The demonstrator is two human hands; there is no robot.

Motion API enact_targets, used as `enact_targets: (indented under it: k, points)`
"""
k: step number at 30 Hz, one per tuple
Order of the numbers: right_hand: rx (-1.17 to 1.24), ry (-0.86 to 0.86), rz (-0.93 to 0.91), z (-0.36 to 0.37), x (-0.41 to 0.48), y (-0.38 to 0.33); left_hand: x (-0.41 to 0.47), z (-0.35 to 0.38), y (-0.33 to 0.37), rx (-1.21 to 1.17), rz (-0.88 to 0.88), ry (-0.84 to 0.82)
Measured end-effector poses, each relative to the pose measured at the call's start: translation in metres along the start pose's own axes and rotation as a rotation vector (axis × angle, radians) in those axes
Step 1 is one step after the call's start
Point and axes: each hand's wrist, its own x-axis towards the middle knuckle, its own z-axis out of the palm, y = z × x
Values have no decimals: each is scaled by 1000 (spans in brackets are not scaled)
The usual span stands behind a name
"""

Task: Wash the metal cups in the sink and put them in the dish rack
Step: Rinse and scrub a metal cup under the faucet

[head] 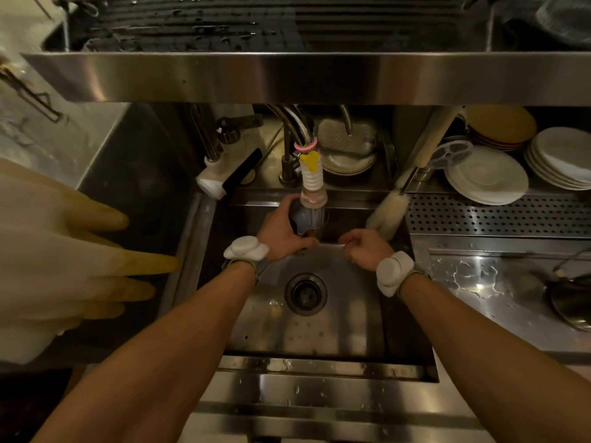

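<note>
The metal cup (306, 220) is at the far side of the sink (319, 334), right under the faucet nozzle (314, 195), likely for rinsing. The left hand (281, 231) grips its side to steady it. Just right of it, the right hand (367, 247) has its fingers curled; I cannot tell whether it holds anything.

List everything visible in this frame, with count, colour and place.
metal cup: one, silver, under the tap, in the left hand
tap nozzle: one, white and yellow, above the sink
sink: one, steel, centre
bottle brush: one, white, leaning at sink's right rim
rubber glove: one, pale yellow, far left
plates: several, white, right shelf
dish rack: one, dark, overhead
left hand: grips the cup
right hand: fingers curled beside the cup, grip unclear
</note>
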Motion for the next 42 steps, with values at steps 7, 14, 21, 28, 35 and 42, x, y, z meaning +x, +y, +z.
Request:
enact_targets:
  k: [7, 14, 21, 28, 35, 42]
  points:
    - [28, -9, -30, -9, -3, -18, -11, -10, 7, 271, -26, -73]
    - [12, -20, -40, -18, -8, -32, -17, -33, 17, 611, -89, -117]
    - [-44, 1, -79, -19, -7, -36, -20, -34, 23, 839, -79, -112]
    - [-72, 14, -93, -23, -10, -35, -19, -33, 31, 974, -67, -86]
    - [-66, 21, -101, -24, -15, -40, -17, -37, 34, 1077, -23, -58]
    - [-63, -5, -79, -23, -16, -39, -19, -30, 31, 956, -56, -54]
